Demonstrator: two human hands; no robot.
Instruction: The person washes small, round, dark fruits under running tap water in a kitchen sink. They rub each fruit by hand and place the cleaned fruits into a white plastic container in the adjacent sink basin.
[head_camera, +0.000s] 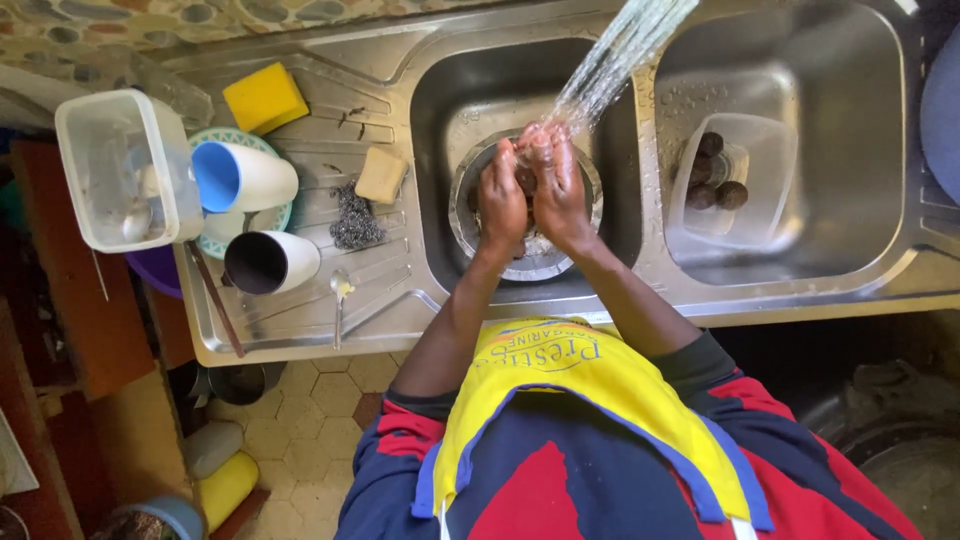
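Note:
My left hand (500, 200) and my right hand (560, 190) are pressed together, fingers up, under a stream of water (610, 60) that falls from the upper right. They hover over a round metal bowl (468, 232) standing in the left basin (440, 110) of a steel double sink. Something dark shows between the palms, but I cannot tell what it is. In the right basin lies a clear plastic container (775, 150) holding several dark round items (715, 170).
On the drainboard to the left lie a yellow sponge (264, 97), a bar of soap (381, 175), steel wool (355, 218), a blue cup (240, 177), a white cup (270, 262), a spoon (340, 295) and a clear plastic box (125, 170).

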